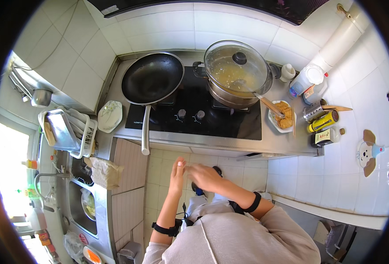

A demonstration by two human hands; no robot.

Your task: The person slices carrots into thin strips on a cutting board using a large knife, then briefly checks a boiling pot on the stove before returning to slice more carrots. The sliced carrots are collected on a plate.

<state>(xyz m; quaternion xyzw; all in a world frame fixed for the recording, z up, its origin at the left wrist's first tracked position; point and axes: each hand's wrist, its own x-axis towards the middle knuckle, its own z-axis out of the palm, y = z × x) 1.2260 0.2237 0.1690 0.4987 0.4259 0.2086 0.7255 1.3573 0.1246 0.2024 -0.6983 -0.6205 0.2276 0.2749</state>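
My left hand (177,175) is raised in front of my body with its fingers pointing toward the stove, and nothing shows in it. Close beside it is my right hand (203,176), slightly blurred, its loosely bent fingers turned toward the left one; I see nothing held there either. Beyond them a black wok (152,79) rests on the left burner, its steel handle (146,132) projecting over the counter edge. A pot (229,95) on the right burner holds yellowish liquid under a tilted glass lid (224,52). A ladle with a wooden handle (270,106) sticks out from under that lid.
A plate of golden-brown fried food (285,115), with chopsticks (293,122), sits right of the cooktop (187,122). Bottles (326,137) line the right wall. Leftward are an empty plate (110,116), a dish rack (90,135), a cloth (107,173) and a sink (77,204).
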